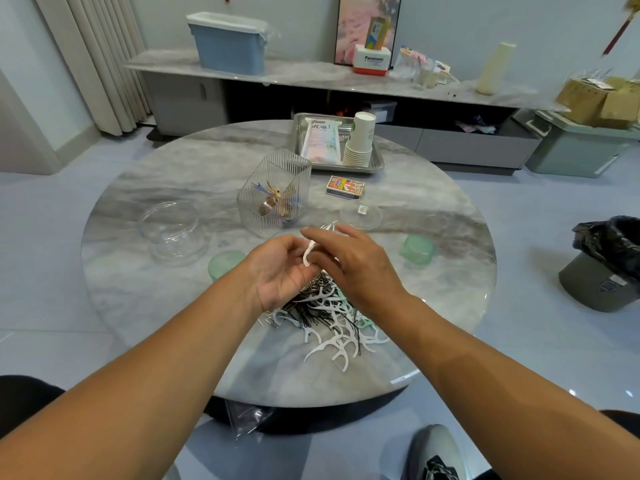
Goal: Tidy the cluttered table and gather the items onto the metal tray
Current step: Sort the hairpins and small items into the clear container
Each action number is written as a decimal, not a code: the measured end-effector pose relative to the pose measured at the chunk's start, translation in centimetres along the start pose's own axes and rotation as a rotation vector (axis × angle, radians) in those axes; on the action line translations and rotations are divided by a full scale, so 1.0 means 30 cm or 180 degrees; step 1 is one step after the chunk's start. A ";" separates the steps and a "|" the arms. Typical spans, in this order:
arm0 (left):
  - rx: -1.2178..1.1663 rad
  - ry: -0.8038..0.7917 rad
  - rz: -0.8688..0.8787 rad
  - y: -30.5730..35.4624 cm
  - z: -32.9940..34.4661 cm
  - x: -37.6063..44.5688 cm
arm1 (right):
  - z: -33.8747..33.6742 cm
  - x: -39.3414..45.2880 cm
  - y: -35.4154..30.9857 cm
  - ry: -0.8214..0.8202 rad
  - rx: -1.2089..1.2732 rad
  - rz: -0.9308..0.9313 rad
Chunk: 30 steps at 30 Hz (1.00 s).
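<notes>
Two hands [311,268] over floss picks [332,327], wire basket [273,192] behind, tray [375,164] far.

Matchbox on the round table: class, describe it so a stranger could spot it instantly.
Start at the metal tray on the round table's far side. Just in front of its near edge lies the matchbox, flat. It is the only small printed red-and-white box there; its neighbours are clear plastic or wire.

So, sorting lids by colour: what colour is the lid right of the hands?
Pale mint green lid, translucent; the head view shows it best.
</notes>
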<state>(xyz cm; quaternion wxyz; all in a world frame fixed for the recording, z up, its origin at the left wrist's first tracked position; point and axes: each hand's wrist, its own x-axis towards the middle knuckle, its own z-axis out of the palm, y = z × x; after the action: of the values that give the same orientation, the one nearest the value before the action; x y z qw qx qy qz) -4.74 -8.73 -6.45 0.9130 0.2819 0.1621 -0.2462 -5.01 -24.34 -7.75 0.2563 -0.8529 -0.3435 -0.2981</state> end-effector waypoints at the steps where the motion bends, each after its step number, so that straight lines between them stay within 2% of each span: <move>1: 0.0085 0.0009 0.0068 0.003 -0.003 -0.003 | 0.007 -0.004 -0.004 0.0015 0.0216 0.0150; 4: 0.0285 0.0047 0.0299 0.009 -0.012 -0.014 | 0.020 0.003 -0.014 0.0000 0.1094 0.0845; 6: 0.0304 0.0114 0.0435 0.010 -0.017 -0.019 | 0.026 0.019 -0.017 0.0202 0.1459 0.1152; 10: 0.0539 0.0357 0.0574 0.014 -0.025 -0.033 | 0.028 0.047 -0.021 0.0803 0.1365 0.1615; 12: 0.0854 0.0490 0.0639 0.016 -0.029 -0.043 | 0.021 0.067 -0.008 0.0649 0.1645 0.2365; 14: 0.1140 0.0498 0.0642 0.015 -0.033 -0.053 | 0.024 0.081 0.000 0.0144 0.2214 0.2941; 16: 0.1410 0.0444 0.0629 0.010 -0.035 -0.058 | 0.040 0.080 -0.006 -0.0248 0.2531 0.3092; 19: 0.1967 0.0459 0.0726 0.004 -0.039 -0.061 | 0.063 0.077 -0.026 -0.0510 0.2856 0.3196; 25: 0.2926 0.0400 0.1128 0.045 -0.053 -0.085 | 0.068 0.097 -0.033 -0.0392 0.3557 0.3504; 28: 0.3217 0.0602 0.1232 0.092 -0.077 -0.097 | 0.071 0.117 -0.044 -0.0337 0.3793 0.3595; 30: 0.3651 0.0778 0.1498 0.129 -0.095 -0.106 | 0.075 0.130 -0.047 -0.0263 0.3839 0.3640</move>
<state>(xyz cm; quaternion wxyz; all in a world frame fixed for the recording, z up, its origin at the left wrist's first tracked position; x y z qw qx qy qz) -5.72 -3.11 -5.64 0.6213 0.7807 0.0411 -0.0525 -3.01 -20.31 -6.30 0.7685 -0.6224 0.0329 0.1449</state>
